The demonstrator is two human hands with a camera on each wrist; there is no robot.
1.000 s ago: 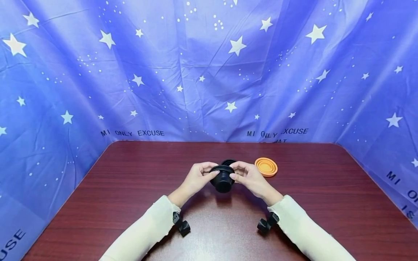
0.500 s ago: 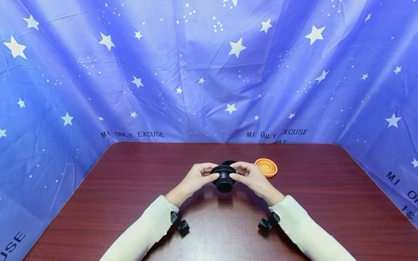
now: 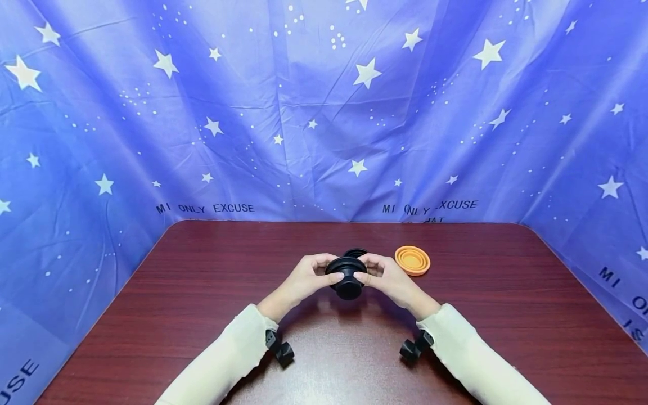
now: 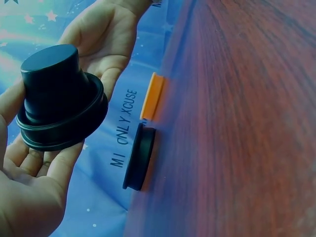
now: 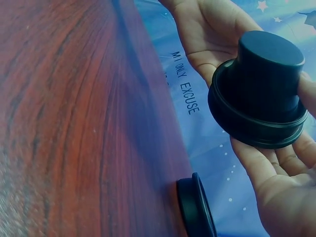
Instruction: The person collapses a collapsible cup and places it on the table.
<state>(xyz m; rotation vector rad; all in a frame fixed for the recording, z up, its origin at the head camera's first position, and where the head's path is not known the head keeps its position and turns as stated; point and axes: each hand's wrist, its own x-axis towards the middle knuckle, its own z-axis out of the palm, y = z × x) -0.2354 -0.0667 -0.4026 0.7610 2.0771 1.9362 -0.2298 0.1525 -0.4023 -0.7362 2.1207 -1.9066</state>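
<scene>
A black collapsible cup (image 3: 349, 289), its narrow base pushed out and facing the person, is held above the table between both hands. My left hand (image 3: 306, 278) grips its left side, the thumb on the narrow part and the fingers behind the wide rim. On the other side my right hand (image 3: 394, 279) grips it the same way. Both wrist views show the cup (image 4: 54, 89) tilted, with the stepped rim (image 5: 256, 131) resting on the fingers. Whatever lies inside the cup is hidden.
Behind the hands a second black collapsible cup (image 4: 139, 157) lies flat on the reddish-brown table (image 3: 202, 337). To its right is a flattened orange collapsible cup (image 3: 412, 260). A blue star-patterned curtain (image 3: 314, 140) hangs along the table's back and sides.
Both thumbs have shifted inward over the narrow part of the cup, and it has turned slightly in the hands. The orange cup and the other black cup have stayed put.
</scene>
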